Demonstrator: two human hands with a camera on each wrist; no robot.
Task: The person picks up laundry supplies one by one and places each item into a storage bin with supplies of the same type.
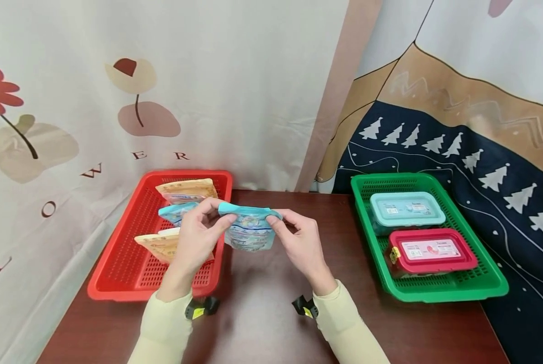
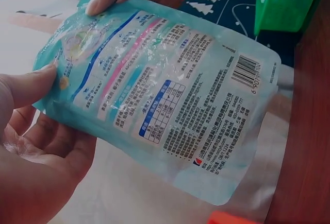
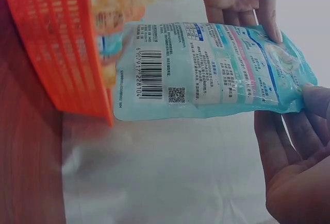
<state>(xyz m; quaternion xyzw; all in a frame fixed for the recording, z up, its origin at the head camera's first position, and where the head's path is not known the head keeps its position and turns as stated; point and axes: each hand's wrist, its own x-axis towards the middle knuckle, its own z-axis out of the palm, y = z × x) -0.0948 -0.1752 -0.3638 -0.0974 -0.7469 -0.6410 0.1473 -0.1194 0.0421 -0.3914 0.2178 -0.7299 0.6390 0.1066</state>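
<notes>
Both hands hold a light-blue printed pouch [image 1: 249,235] by its top corners, above the table between two baskets. My left hand [image 1: 196,239] pinches one corner between thumb and fingers, and my right hand [image 1: 302,243] pinches the other. In the left wrist view, the pouch [image 2: 170,90] has its text side facing the camera, with a small table and a barcode printed on it. Its lower end hangs free in the right wrist view, where the barcode [image 3: 151,74] and a square code show. My left forearm passes over the front of the red basket.
At the left, a red basket [image 1: 116,263] holds tan pouches [image 1: 187,189] and a blue pouch [image 1: 176,212]. On the right stands a green basket [image 1: 448,293] with a teal-lidded box [image 1: 407,208] and a red-lidded box [image 1: 432,250]. A patterned curtain [image 1: 253,91] hangs behind the brown table [image 1: 262,323].
</notes>
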